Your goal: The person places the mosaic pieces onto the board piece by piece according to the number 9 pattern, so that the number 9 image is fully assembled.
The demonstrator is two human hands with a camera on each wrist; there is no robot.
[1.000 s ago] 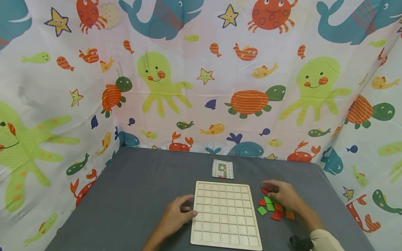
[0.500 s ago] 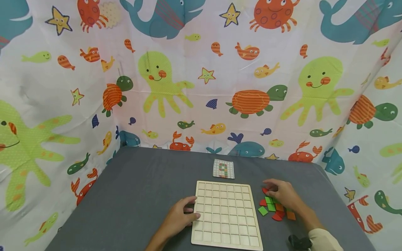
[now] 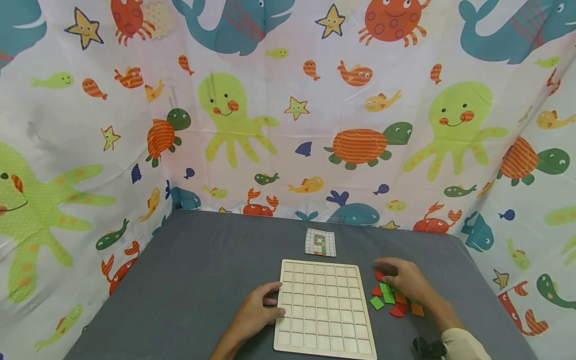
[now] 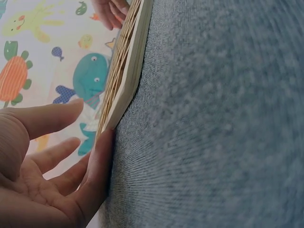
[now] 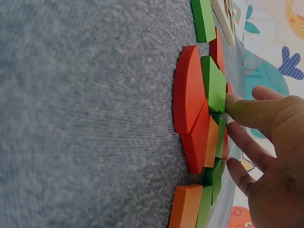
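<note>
- One large cloth with printed sea animals (image 3: 297, 135) hangs behind and at both sides of the grey table (image 3: 216, 265).
- The wooden board (image 3: 322, 310), divided in square compartments, lies flat on the table between the two hands. I judge it stiff and rather light, so it may slide if pushed; its raised rim is the good place to hold.
- The left hand (image 3: 254, 311) is at the left edge of the board, with the fingers loose and thumb spread from them; in its wrist view one finger touches the edge, but nothing is gripped.
- The right hand (image 3: 407, 279) is at the loose pieces, its thumb and fingers apart, holding nothing that I can see. Whether the thumb touches a green piece (image 5: 213, 85), I cannot tell.
- The small card (image 3: 320, 243) with a coloured grid lies beyond the board.
- The pieces, also the curved red piece (image 5: 189, 90) and the orange piece (image 5: 185, 204), lie right of the board. They look hard, light and perhaps smooth; best is to pinch them by opposite side edges.
</note>
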